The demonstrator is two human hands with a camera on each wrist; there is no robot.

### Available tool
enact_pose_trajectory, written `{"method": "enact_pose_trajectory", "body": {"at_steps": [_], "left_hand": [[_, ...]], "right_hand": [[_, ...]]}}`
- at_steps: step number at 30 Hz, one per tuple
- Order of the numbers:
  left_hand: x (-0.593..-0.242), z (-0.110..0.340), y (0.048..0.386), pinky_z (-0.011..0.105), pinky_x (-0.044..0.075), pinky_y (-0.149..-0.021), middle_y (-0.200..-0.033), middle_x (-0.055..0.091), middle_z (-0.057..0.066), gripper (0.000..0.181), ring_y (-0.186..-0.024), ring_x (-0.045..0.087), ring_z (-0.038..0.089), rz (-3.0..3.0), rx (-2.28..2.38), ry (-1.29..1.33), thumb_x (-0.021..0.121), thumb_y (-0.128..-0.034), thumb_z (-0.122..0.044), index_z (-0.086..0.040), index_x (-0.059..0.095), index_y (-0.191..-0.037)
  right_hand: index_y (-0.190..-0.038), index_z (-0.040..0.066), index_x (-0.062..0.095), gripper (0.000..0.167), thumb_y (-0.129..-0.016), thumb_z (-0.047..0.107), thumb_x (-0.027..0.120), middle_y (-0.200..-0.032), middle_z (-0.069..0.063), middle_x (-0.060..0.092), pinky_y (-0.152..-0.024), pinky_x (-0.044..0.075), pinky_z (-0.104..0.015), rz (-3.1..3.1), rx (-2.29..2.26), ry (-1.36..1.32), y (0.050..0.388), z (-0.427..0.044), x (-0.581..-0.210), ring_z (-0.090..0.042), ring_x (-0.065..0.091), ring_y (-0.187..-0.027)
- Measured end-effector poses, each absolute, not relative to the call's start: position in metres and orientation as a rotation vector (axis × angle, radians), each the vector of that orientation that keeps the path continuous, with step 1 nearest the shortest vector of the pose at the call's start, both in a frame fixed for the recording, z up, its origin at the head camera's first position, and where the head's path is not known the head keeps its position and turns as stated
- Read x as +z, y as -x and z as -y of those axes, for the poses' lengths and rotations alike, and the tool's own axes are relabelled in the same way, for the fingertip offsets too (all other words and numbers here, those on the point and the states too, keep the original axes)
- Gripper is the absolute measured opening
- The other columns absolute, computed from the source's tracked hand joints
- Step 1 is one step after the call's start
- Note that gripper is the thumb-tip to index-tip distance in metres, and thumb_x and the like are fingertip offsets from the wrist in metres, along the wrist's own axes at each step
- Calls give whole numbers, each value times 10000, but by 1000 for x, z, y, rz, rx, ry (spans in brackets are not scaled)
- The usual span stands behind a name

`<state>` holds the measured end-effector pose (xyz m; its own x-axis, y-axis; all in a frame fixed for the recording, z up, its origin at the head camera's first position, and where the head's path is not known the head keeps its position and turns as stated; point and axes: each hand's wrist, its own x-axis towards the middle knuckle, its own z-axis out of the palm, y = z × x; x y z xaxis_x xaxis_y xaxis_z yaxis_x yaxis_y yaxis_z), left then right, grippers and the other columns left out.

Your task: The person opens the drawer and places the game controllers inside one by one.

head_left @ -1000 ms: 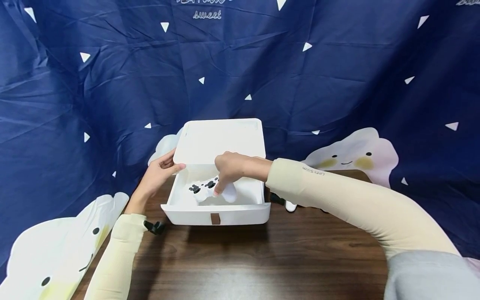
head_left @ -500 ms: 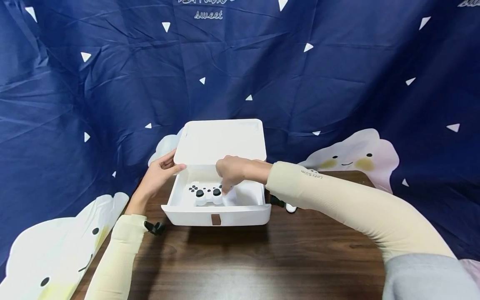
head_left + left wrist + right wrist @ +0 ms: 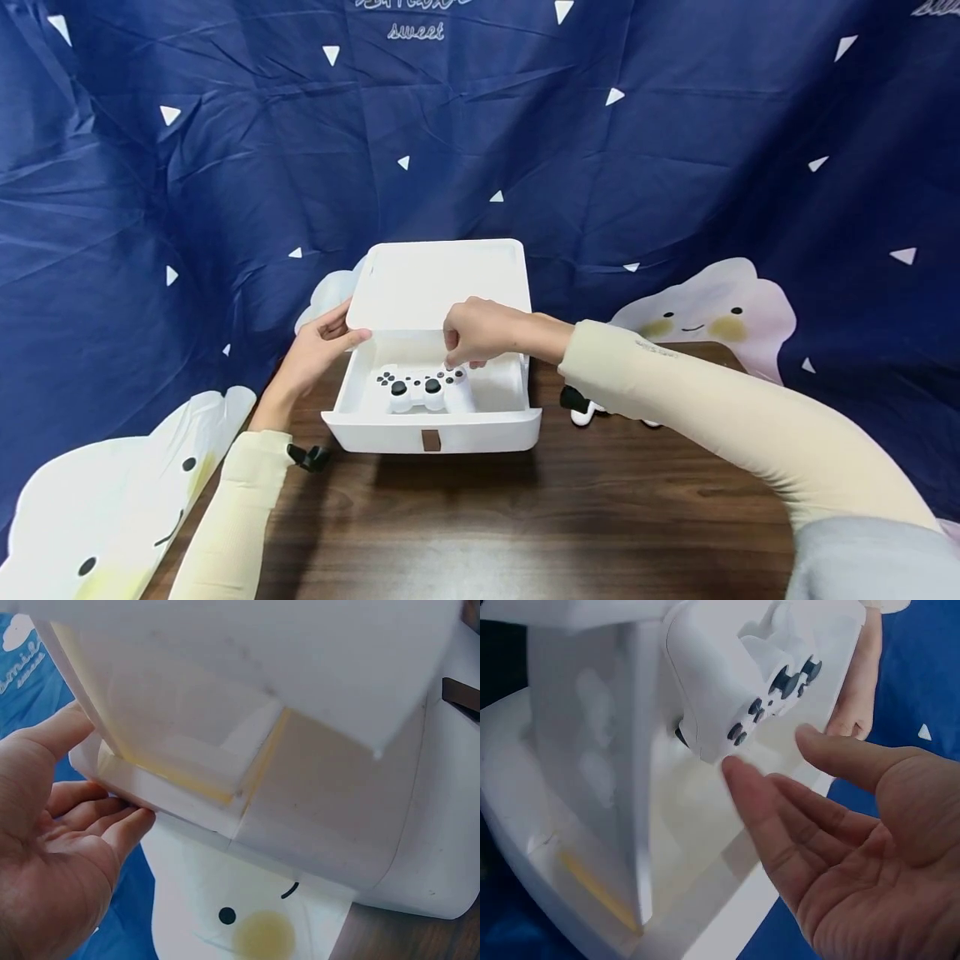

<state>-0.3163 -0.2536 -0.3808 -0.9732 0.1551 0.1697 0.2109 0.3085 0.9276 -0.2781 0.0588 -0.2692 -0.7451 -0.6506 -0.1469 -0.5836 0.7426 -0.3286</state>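
Observation:
A white game controller (image 3: 429, 392) with black thumbsticks lies inside an opened white box (image 3: 435, 433) that has a brown tab on its front. My right hand (image 3: 480, 335) hovers over the controller's right end. The right wrist view has the thumb and fingers (image 3: 754, 802) spread apart, holding nothing, with one fingertip close to the controller (image 3: 720, 682); whether it touches is unclear. My left hand (image 3: 318, 350) grips the left edge of the box's raised lid (image 3: 442, 283). In the left wrist view its fingers (image 3: 124, 832) rest against the box's side (image 3: 330, 802).
The box stands on a dark wooden table (image 3: 465, 517). Right of it, partly behind my right sleeve, lies another white object with rounded ends (image 3: 583, 415) and a black part. A blue cloth (image 3: 660, 167) hangs behind, with cloud-shaped face cushions or prints (image 3: 705, 304) at the sides.
The controller, tilted in my right hand a second ago, now lies level in the box. My right hand has let go and lifted slightly up and right. The left hand stays put.

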Motion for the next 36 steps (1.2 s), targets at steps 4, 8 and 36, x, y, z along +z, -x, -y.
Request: {"method": "enact_pose_trajectory", "body": {"at_steps": [4, 8, 36], "left_hand": [[-381, 253, 316, 113, 523, -980, -1653, 486, 105, 848, -1512, 495, 285, 2508, -1778, 344, 822, -964, -354, -176, 381, -1667], [-380, 253, 315, 114, 518, -989, -1651, 486, 114, 844, -1513, 495, 289, 2515, -1747, 347, 814, -970, -361, -169, 379, -1667], [-382, 254, 316, 122, 514, -1018, -1659, 479, 86, 827, -1527, 478, 271, 2504, -1798, 340, 817, -972, -327, -172, 389, -1662]], "right_hand": [[-914, 43, 782, 158, -994, 174, 743, -807, -100, 791, -578, 603, -246, -2654, -516, 945, 273, -76, -266, -233, 781, -675], [-891, 55, 763, 189, -1020, 187, 718, -783, -87, 775, -537, 583, -262, -2652, -612, 942, 264, -91, -263, -242, 766, -658], [-923, 194, 763, 223, -1079, 312, 657, -655, 130, 671, -570, 547, -193, -2485, -1302, 958, 146, -85, -391, 17, 574, -449]]}}
